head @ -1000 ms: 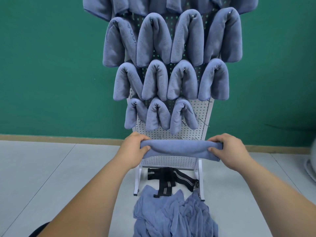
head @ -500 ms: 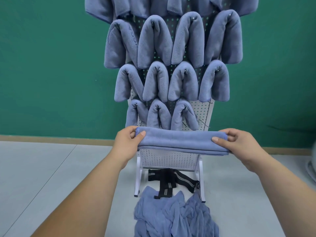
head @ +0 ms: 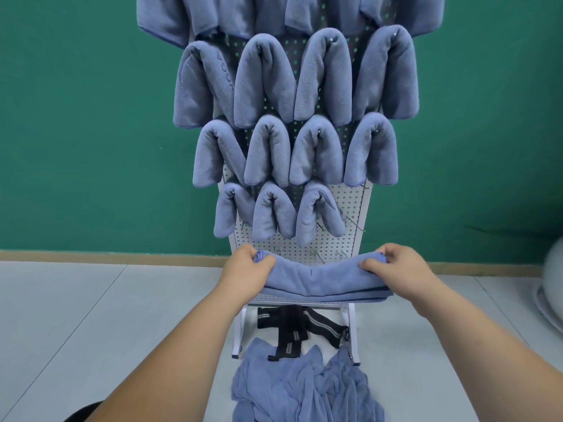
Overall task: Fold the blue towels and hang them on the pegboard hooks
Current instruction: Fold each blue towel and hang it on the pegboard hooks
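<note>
My left hand [head: 248,271] and right hand [head: 393,266] pinch the ends of the folded towel [head: 320,280], soft, light, sagging mid-span.

Open on bare pegboard [head: 350,205] right of the lowest towels [head: 274,214] (packed rows above); floor pile [head: 304,388] underneath.

2 bare forearms show in the head view, the left forearm [head: 170,354] and the right forearm [head: 487,339], each uncovered from the picture's edge to the wrist. Each ends in a bare hand, the left grip [head: 246,269] and the right grip [head: 396,268], with rounded knuckles and short, thick fingers. Beside the left forearm, at the bottom edge, sits a dark rounded patch [head: 80,412]; whether it is clothing cannot be told.
</note>
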{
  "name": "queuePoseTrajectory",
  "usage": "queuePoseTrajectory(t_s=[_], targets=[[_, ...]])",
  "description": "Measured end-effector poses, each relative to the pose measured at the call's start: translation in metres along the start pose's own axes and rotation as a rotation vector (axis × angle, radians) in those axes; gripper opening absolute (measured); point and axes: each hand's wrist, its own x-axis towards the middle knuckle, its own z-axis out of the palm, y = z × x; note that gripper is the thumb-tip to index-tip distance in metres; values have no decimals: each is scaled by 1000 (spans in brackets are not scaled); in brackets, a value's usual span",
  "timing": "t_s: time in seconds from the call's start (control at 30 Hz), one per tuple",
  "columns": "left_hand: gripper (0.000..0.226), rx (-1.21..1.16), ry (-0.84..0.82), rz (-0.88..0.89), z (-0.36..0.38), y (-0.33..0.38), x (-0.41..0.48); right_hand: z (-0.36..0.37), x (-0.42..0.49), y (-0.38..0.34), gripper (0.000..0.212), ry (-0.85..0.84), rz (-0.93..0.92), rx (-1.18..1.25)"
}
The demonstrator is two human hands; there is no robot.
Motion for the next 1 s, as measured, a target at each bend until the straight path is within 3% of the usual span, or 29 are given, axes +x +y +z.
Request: queuePoseTrajectory(t_s=[0.17,0.3,0.4,0.5,0.57,0.77,1.0], targets=[[17,-94,-65,62,32,26,-11,13,-16,-16,28,156,-119,-23],[48,-254,-179,92,64,39,-19,23,-26,-17,27,120,-165,52],[54,-398,-178,62,83,52,-23,26,-30,-15,30,104,-167,181],[42,-499,-172,34,96,60,-26,24,-33,-14,31,53,-111,394],[21,-477,-141,56,105,61,-27,25,-33,-9,34,18,-80,457],[13,-469,-144,100,129,63,-29,23,-28,-4,23,70,-81,590],[36,-435,-55,321,140,85,-22,10,-1,-6,17,368,-181,338]])
